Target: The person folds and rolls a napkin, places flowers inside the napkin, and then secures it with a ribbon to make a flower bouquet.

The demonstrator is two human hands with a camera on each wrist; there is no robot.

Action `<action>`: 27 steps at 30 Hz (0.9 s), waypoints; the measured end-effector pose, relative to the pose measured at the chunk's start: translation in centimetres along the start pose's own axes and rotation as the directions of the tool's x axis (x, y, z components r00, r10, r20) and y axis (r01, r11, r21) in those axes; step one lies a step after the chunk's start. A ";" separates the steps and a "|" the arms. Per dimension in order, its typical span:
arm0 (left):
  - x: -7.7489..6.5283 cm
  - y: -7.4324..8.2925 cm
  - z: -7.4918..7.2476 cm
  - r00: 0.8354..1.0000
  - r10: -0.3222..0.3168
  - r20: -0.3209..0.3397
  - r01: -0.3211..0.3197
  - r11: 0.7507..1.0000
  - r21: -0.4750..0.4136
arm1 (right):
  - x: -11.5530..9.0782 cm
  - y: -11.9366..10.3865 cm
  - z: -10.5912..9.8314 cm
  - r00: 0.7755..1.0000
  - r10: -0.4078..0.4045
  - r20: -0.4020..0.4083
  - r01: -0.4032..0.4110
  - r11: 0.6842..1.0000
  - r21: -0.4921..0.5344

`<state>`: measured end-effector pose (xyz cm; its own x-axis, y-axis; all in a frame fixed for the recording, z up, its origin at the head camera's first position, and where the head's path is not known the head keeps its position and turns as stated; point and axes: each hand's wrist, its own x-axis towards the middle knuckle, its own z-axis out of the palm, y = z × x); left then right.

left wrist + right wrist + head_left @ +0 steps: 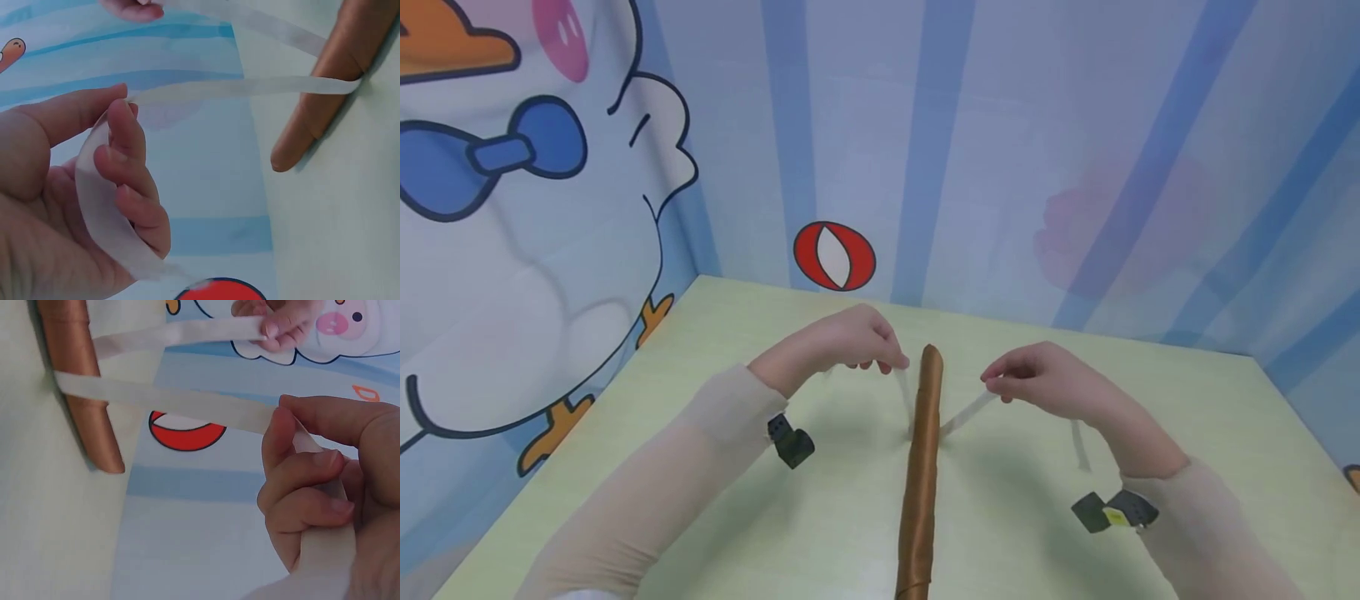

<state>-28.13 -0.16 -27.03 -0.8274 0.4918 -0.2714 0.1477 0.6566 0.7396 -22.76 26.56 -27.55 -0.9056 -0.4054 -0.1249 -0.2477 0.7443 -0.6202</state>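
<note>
A long brown roll, wrapped in smooth shiny material, lies lengthwise on the table between my two hands. A white ribbon passes beneath it near its far end and rises on both sides. My left hand pinches the ribbon between thumb and index finger, left of the roll; in the left wrist view its loose tail hangs down across the palm. On the other side my right hand pinches the ribbon's other length, which slants up from the roll. Its tail runs down past the curled fingers.
The pale green tabletop extends around the roll. Behind it stands a blue striped backdrop with a printed red and white ball, and a printed white bird covers the left side. Small dark cameras sit on both wrists.
</note>
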 end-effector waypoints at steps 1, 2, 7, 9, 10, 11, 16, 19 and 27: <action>0.0 0.3 0.0 1.000 0.004 -0.003 -0.004 1.000 -0.001 | 0.2 -0.3 0.1 1.000 -0.001 0.002 0.001 1.000 0.007; 0.1 0.5 0.1 1.000 0.009 -0.006 -0.009 1.000 0.000 | 0.4 -0.6 0.2 1.000 -0.004 0.003 0.004 1.000 0.011; 0.2 1.7 0.5 0.999 0.051 -0.003 -0.051 0.999 0.015 | 1.7 -1.9 1.0 1.000 -0.020 -0.001 0.020 1.000 0.010; 0.2 2.0 0.7 0.998 0.067 0.000 -0.067 0.998 0.016 | 2.2 -2.4 1.4 0.999 -0.039 -0.005 0.039 0.999 -0.002; 0.2 2.2 0.8 0.997 0.071 0.002 -0.071 0.997 0.014 | 2.4 -2.6 1.5 0.999 -0.052 -0.009 0.052 0.999 -0.007; 0.2 2.3 0.9 0.997 0.074 0.004 -0.074 0.997 0.012 | 2.5 -2.7 1.7 0.998 -0.061 -0.014 0.061 0.998 -0.007; 0.2 2.7 1.3 0.996 0.085 0.015 -0.085 0.996 -0.012 | 3.1 -3.3 2.4 0.995 -0.094 -0.037 0.094 0.996 0.001; 0.2 2.7 1.4 0.994 0.106 0.024 -0.105 0.994 -0.035 | 3.3 -3.4 2.7 0.994 -0.100 -0.054 0.100 0.995 0.006; 0.2 1.7 1.4 0.985 0.164 0.061 -0.161 0.986 -0.044 | 3.3 -3.5 3.1 0.991 -0.112 -0.074 0.113 0.993 0.014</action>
<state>-27.30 1.92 -26.69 -0.7573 0.6268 -0.1835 0.2553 0.5428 0.8001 -23.78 20.98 -28.16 -0.8952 -0.4456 0.0033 -0.3440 0.6864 -0.6407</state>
